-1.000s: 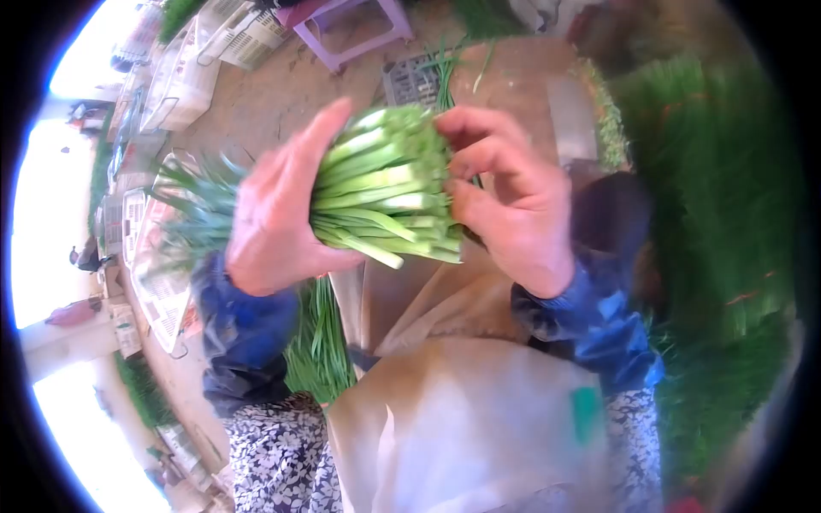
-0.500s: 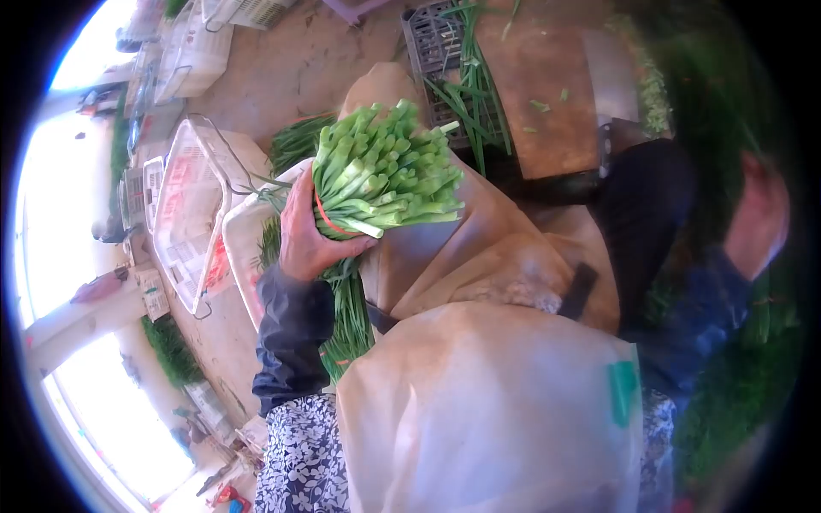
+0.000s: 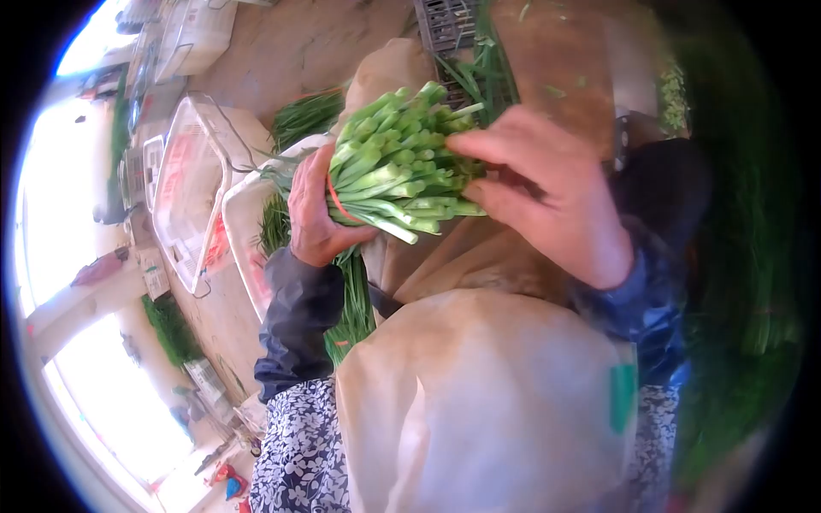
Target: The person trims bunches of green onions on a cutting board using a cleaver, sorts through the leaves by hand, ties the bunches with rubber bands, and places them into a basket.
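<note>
Item one, held: a bundle of green stalks (image 3: 393, 162), high in my head view, above the apron, cut ends turned toward the right and fanned out unevenly. A red band (image 3: 339, 203) circles it near the left hand.

Left hand (image 3: 315, 214): clamped on the bundle, thumb below and fingers round the far side; dark sleeve (image 3: 299, 316).

Right hand (image 3: 556, 192): at the cut ends, thumb and forefinger spread apart, tips at the edge of the stalks. I cannot tell whether they grip any single stalk. Dark blue sleeve (image 3: 641, 295), shiny.

Worn: a translucent, brown-stained apron (image 3: 487, 402) with a strip of green tape (image 3: 623, 398) at its right side; under it, a dark cloth with white floral print (image 3: 299, 453).

Left of the hands: a white basket (image 3: 184, 205) with a wire handle, and a white tub (image 3: 241, 248) beside it. Long green leaves (image 3: 352, 299) hang below the left hand.

Beyond: a dark slatted crate (image 3: 447, 23), loose green leaves (image 3: 494, 73) next to it, and a brown board (image 3: 556, 51) bearing small green scraps.

Far right: a mass of greens (image 3: 753, 256), dim and blurred to me.
</note>
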A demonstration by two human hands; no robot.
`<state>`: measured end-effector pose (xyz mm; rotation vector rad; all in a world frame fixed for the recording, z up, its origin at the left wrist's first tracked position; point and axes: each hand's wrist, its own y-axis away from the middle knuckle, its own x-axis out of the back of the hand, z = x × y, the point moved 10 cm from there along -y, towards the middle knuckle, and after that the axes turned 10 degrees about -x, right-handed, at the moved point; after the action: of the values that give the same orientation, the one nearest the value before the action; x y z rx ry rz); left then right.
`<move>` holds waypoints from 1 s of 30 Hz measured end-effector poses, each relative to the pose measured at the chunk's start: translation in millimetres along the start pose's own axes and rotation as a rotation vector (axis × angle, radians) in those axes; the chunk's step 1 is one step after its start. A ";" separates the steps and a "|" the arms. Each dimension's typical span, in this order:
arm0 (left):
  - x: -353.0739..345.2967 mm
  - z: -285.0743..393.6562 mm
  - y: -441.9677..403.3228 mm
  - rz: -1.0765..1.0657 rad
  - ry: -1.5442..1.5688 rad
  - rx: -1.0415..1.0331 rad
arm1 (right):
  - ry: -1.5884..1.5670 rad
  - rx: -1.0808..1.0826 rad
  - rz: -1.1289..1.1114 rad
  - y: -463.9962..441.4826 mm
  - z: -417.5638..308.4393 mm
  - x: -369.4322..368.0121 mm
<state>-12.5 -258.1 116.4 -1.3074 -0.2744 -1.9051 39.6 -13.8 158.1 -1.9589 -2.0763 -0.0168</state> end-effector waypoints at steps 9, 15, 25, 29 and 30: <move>-5.5 -6.0 -0.7 0.056 0.065 0.017 | 0.135 0.028 0.218 13.9 4.1 -7.3; -4.6 -2.9 -4.9 0.018 0.072 0.070 | 0.327 0.314 0.190 25.3 -15.1 -13.5; -7.7 -10.0 0.6 0.038 0.077 0.012 | 0.927 -0.377 0.047 43.7 89.7 37.3; -6.4 -10.0 2.3 0.013 0.028 0.006 | 0.223 0.072 0.199 20.1 14.7 22.7; -5.6 -8.9 2.1 0.006 -0.008 0.009 | 0.222 0.073 0.193 16.6 10.4 16.4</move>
<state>-16.4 -261.9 107.2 -1.3089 -0.2824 -1.8921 53.2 5.6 148.5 -2.0044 -1.7205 -0.1123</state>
